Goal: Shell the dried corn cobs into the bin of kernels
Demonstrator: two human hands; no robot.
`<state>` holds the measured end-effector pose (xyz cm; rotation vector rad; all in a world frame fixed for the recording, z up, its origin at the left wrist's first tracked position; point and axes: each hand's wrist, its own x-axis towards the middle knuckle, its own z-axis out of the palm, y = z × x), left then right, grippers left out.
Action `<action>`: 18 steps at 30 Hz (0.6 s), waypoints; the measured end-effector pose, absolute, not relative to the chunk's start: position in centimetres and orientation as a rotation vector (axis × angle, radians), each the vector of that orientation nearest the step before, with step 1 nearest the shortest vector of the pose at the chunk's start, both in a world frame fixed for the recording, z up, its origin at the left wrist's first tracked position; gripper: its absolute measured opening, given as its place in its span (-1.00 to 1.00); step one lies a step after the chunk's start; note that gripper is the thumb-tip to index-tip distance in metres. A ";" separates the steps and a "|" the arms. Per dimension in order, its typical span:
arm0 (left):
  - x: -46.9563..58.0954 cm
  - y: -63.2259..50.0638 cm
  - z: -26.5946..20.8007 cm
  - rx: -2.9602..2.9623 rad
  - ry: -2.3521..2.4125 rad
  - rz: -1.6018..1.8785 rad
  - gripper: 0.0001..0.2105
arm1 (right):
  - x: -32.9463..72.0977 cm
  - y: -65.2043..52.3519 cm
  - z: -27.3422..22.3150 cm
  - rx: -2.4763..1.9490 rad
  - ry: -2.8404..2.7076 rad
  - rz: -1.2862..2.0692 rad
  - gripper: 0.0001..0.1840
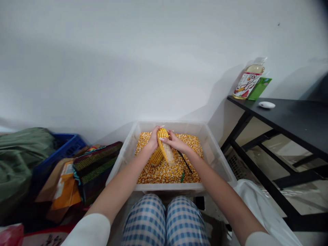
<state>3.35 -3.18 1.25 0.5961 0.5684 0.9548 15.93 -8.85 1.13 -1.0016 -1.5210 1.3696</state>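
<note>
Both hands hold one corn cob (166,147) over the kernels, tilted with its far end up. Part of the cob's right side is stripped to pale core, while yellow kernels cover the rest. My left hand (154,137) wraps the upper left of the cob. Fingers of my right hand (175,142) press on its right side, the thumb lying across the kernels. Beneath lies a second corn cob (156,158) with its kernels on. Loose corn kernels (164,175) fill the bottom of a clear plastic bin (208,145). A thin dark stick-like thing (186,162) lies near my right wrist.
A white wall stands behind the bin. On the right, a black table (294,118) carries a bottle (248,82), a green carton (259,89) and a white oval object (267,105). To the left are a blue crate (61,145), a mesh bag (96,174) and green cloth (23,157).
</note>
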 end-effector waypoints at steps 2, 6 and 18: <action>3.2 -3.0 1.3 0.624 0.573 0.955 -0.61 | 15.9 -8.8 1.1 -1.013 -1.472 1.435 -0.39; 3.0 -3.1 1.6 0.659 0.595 0.941 -0.60 | 15.8 -8.3 0.5 -1.019 -1.337 1.477 -0.48; 3.9 -2.6 0.2 0.737 0.653 0.936 -0.67 | 14.8 -8.3 0.4 -0.928 -1.161 1.582 -0.63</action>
